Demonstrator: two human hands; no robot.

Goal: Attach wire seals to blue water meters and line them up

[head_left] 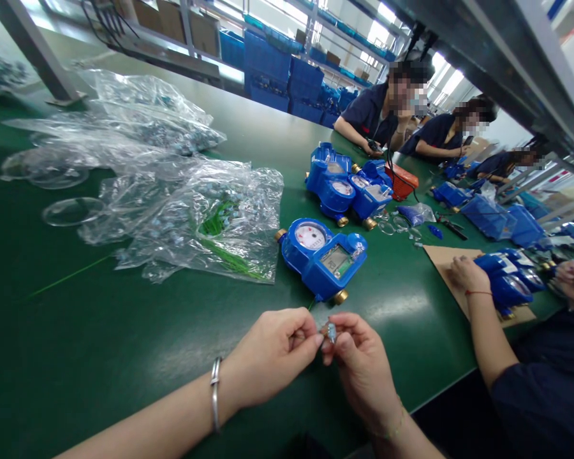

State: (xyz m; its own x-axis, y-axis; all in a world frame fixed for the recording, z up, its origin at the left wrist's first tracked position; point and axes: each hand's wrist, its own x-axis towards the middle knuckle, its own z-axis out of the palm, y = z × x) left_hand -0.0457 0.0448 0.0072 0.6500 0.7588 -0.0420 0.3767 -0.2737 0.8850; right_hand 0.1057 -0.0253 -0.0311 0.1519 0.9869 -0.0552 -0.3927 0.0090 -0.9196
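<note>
A blue water meter (pixel 323 258) with a round dial and a display window lies in front of my hands. From its lower edge a short length of green wire (pixel 311 305) runs down to my left hand (pixel 277 341), whose thumb and forefinger are pinched together on it. My right hand (pixel 363 360) grips a small blue-grey plastic piece (pixel 331 333) between thumb and fingers. The fingertips of both hands meet at this piece; how the wire sits there is hidden.
Clear plastic bags (pixel 249 223) of small parts and green wires lie left on the green table (pixel 100 331). More blue meters (pixel 337 182) stand behind. Pliers (pixel 454 228) and a red basket (pixel 402 183) are further right. A co-worker's hand (pixel 469 275) touches meters on cardboard (pixel 442 268).
</note>
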